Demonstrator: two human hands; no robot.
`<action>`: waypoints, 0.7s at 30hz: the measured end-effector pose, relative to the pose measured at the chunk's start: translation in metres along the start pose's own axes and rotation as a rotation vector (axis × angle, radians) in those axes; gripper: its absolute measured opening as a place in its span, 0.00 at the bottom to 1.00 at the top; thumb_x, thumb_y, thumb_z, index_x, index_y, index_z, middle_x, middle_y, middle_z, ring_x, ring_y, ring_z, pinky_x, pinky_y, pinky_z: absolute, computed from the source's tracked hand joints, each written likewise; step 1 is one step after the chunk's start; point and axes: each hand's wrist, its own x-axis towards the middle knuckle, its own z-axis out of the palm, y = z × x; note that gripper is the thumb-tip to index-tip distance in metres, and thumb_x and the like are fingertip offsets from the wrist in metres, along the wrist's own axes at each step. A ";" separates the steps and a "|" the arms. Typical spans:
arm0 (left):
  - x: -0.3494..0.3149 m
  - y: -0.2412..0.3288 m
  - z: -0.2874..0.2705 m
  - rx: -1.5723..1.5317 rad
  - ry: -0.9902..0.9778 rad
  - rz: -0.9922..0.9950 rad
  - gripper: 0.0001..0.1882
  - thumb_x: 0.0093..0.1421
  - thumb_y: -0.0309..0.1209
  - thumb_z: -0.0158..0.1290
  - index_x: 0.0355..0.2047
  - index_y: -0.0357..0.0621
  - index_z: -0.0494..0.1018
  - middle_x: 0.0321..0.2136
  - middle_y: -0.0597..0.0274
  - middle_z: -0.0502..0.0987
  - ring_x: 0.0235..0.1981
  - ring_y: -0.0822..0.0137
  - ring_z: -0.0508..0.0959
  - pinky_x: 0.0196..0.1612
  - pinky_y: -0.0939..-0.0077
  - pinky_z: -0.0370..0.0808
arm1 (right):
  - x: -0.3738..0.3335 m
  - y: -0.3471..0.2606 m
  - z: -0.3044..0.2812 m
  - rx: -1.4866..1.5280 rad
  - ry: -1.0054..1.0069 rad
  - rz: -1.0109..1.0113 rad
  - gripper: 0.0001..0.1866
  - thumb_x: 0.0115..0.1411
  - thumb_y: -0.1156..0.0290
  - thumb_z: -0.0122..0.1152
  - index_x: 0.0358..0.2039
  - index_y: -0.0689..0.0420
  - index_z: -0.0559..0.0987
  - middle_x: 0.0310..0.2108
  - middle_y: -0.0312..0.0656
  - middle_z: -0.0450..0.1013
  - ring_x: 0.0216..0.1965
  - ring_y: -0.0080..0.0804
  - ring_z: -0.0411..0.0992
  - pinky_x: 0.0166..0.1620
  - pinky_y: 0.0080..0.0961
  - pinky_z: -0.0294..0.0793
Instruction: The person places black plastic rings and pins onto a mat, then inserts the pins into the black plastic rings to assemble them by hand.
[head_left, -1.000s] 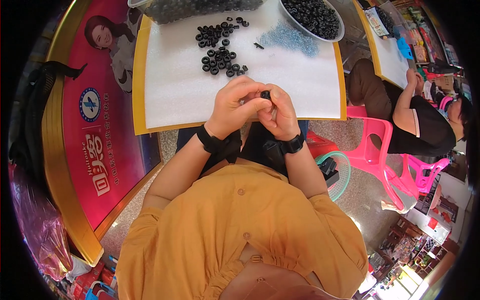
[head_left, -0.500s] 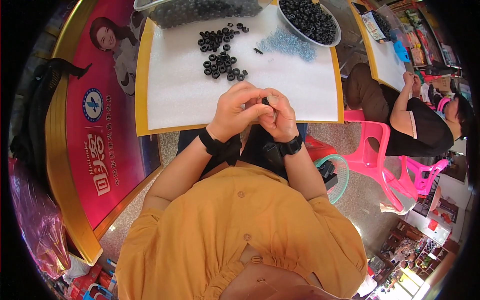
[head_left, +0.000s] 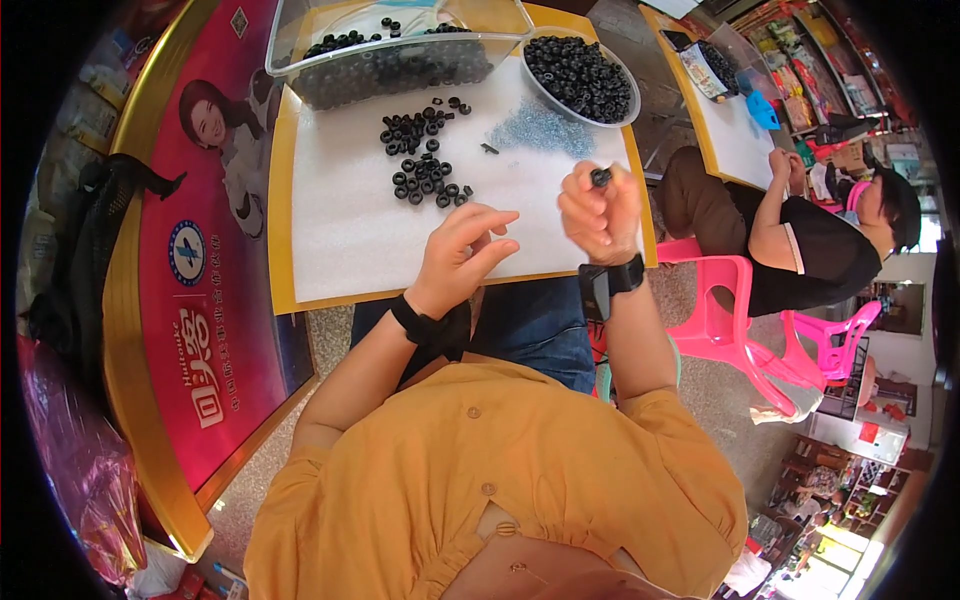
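Observation:
My right hand (head_left: 600, 222) is raised over the right part of a white foam-like sheet (head_left: 350, 220), pinching a small round black plastic part (head_left: 600, 177) between thumb and fingers. To its left my left hand (head_left: 462, 250) holds nothing; its thumb and fingers are apart above the sheet's near side. Just beyond the left hand lies a loose group of black ring-shaped parts (head_left: 425, 182), with more small black pieces (head_left: 408, 132) behind them. Tiny clear-blue pieces (head_left: 543, 132) are spread out beyond my right hand. One thin black piece (head_left: 489, 149) lies by itself near them.
At the back stand a clear plastic box (head_left: 400, 78) with black parts inside and a round bowl (head_left: 633, 100) full of black rings. A red panel (head_left: 215, 300) flanks the left. To the right are a pink chair (head_left: 735, 300) and another person (head_left: 810, 230) seated at a similar table.
My hands have come apart. The right one moved right and away from me with the black part; the left one opened. The view has shifted, showing more of the box and bowl.

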 end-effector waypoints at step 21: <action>0.006 0.083 0.016 0.383 0.045 0.335 0.14 0.50 0.25 0.69 0.38 0.42 0.81 0.34 0.60 0.80 0.23 0.73 0.76 0.25 0.81 0.73 | -0.061 0.065 0.045 -0.363 0.301 -0.185 0.13 0.68 0.62 0.59 0.38 0.61 0.77 0.24 0.34 0.73 0.18 0.15 0.67 0.16 0.11 0.63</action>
